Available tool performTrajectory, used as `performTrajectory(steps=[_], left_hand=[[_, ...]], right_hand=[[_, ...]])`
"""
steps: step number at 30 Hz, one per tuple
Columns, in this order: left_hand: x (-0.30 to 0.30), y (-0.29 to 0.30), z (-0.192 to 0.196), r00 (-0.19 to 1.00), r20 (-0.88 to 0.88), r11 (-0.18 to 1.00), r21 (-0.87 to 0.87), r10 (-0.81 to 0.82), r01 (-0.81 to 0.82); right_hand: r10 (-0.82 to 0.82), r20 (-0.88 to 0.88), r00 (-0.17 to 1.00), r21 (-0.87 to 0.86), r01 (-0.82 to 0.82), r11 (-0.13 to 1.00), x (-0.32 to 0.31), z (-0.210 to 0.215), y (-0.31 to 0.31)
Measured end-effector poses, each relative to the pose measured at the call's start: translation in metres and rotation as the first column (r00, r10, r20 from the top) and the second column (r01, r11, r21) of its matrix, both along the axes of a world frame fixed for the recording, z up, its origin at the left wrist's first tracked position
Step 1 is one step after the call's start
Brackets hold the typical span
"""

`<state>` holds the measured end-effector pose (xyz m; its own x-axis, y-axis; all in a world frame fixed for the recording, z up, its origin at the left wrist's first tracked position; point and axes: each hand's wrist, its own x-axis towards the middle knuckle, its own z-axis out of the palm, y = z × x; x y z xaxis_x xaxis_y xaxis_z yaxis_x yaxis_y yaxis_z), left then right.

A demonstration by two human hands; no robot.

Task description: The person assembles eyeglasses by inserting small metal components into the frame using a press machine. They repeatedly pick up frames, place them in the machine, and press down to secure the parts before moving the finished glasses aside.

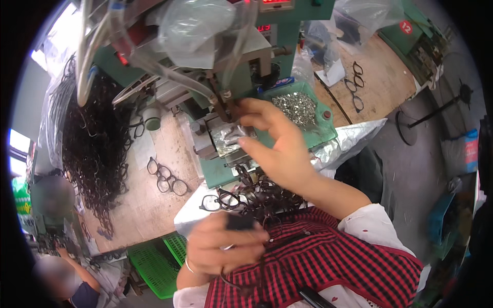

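Observation:
My right hand (pixel 280 141) reaches to the working head of a green bench machine (pixel 218 177). Its curled fingers are beside the vertical metal tip (pixel 226 108), thumb apart from them; nothing shows between them. My left hand (pixel 221 246), blurred, is low in front of my red-and-black checked apron (pixel 334 244), its fingers closed around a dark eyeglass frame (pixel 233 283) that hangs partly hidden below it. A black patch (pixel 240 222) covers one of its fingertips. Between my hands, a pile of dark eyeglass frames (pixel 267 197) lies at the machine's front edge.
A green tray (pixel 326 134) of small metal parts stands right of the machine. Eyeglass frames (pixel 163 177) lie on the wooden table (pixel 138 218); a large dark heap of them (pixel 95 143) is at left. Clear hoses (pixel 169 74) hang over the machine. Another person's arm (pixel 82 267) shows lower left.

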<state>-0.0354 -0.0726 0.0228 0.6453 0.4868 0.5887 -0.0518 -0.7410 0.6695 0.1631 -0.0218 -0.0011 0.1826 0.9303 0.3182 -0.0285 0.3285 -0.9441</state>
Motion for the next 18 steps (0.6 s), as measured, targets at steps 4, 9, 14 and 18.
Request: performTrajectory(steps=[4, 9, 14, 18], left_hand=[[0.015, 0.041, -0.001, 0.954, 0.055, 0.873, 0.389, 0.296, -0.293], [0.022, 0.075, -0.028, 0.957, -0.024, 0.792, 0.567, 0.29, -0.225], [0.025, 0.072, -0.03, 0.957, -0.053, 0.828, 0.515, 0.287, -0.22], [0.017, 0.067, -0.037, 0.959, -0.029, 0.864, 0.443, 0.281, -0.24]], right_hand=[[-0.227, 0.624, 0.748, 0.158, 0.164, 0.974, 0.064, -0.023, 0.026], [-0.456, 0.805, 0.379, 0.253, 0.477, 0.842, 0.117, -0.102, 0.028], [-0.448, 0.79, 0.418, 0.227, 0.479, 0.848, 0.119, -0.103, 0.027], [-0.47, 0.783, 0.408, 0.272, 0.455, 0.848, 0.114, -0.103, 0.033]])
